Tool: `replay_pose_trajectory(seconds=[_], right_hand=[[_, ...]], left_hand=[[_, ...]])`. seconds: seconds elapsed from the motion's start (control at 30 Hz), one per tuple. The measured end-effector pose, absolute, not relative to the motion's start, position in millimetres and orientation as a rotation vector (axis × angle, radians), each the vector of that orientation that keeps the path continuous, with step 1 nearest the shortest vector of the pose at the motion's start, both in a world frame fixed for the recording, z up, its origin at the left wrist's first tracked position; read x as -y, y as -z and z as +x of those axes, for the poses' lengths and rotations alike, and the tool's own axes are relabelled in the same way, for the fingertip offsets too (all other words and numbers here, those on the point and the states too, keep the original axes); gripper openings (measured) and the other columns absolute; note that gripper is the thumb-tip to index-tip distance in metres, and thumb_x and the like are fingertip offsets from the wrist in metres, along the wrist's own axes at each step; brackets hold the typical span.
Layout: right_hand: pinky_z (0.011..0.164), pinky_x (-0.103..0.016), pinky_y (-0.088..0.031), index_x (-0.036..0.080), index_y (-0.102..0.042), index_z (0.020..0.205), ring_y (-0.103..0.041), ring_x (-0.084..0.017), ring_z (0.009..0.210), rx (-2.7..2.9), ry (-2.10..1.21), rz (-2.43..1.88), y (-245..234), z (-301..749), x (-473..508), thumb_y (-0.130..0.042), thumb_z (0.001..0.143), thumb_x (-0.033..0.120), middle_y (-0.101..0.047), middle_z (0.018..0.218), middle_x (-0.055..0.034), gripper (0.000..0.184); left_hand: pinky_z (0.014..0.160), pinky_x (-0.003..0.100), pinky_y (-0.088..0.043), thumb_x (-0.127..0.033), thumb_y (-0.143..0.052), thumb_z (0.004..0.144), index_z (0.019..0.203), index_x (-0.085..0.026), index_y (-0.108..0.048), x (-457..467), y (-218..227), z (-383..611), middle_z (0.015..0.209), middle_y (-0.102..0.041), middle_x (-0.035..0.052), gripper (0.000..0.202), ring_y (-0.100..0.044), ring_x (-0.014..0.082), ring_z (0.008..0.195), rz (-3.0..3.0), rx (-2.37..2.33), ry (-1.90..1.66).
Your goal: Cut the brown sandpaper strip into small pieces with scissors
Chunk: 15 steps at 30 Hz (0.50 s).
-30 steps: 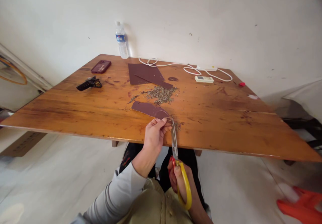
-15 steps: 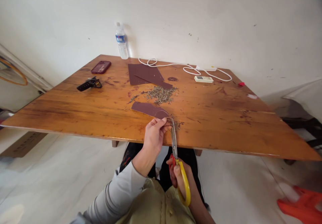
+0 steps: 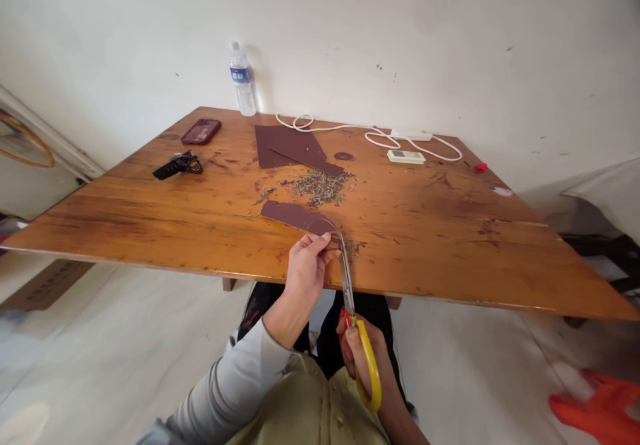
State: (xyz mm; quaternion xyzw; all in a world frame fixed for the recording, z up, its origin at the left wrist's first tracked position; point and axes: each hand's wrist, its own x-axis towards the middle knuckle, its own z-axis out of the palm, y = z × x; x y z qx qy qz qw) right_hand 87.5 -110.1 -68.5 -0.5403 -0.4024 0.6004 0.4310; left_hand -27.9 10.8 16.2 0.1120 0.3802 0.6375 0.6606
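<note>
My left hand (image 3: 306, 270) pinches the near end of a dark maroon strip (image 3: 295, 216) that lies on the wooden table (image 3: 450, 232). My right hand (image 3: 365, 358) grips the yellow and red handles of a pair of scissors (image 3: 350, 305). The blades point away from me, and their tips meet the strip's end beside my left fingers. Small cut scraps (image 3: 354, 248) lie just right of the blade tips. A larger heap of shreds (image 3: 320, 186) sits farther back, in front of a bigger maroon sheet (image 3: 290, 146).
A water bottle (image 3: 243, 82) stands at the table's far edge. A maroon phone (image 3: 201, 132) and a black tool (image 3: 176, 166) lie at the left. A white cable (image 3: 370, 135) and a small white device (image 3: 405, 157) are at the back right. An orange stool (image 3: 595, 408) is on the floor.
Almost nothing differs. The scissors and my right hand shift very slightly near the strip's end; my left hand keeps its pinch.
</note>
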Motion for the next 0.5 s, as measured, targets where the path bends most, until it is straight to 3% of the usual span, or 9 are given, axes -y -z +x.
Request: replay_pose_trajectory(seconds=[0.1,0.5], right_hand=[[0.038,-0.022,-0.015,0.024,-0.051,0.069,-0.021,-0.006,0.042,0.929,-1.541,-1.375,67.3,86.8,110.4,-0.065,0.065,0.1,-0.03,0.049,0.0127,0.077],[0.042,-0.025,-0.017,0.018,-0.065,0.088,-0.025,-0.009,0.043,1.098,-1.477,-1.324,81.4,94.7,111.2,-0.055,0.078,0.096,-0.033,0.052,0.0114,0.079]], left_hand=[[0.06,0.023,-0.054,-0.013,-0.09,0.067,0.055,-0.017,-0.055,-11.0,-15.6,-28.1,0.057,-0.057,-0.0036,0.037,-0.061,0.0097,0.055,0.247,-0.857,-1.438],[0.063,0.024,-0.055,-0.014,-0.092,0.067,0.056,-0.018,-0.054,-9.9,-16.1,-27.6,0.059,-0.056,-0.0045,0.04,-0.06,0.0091,0.055,0.267,-0.872,-1.428]])
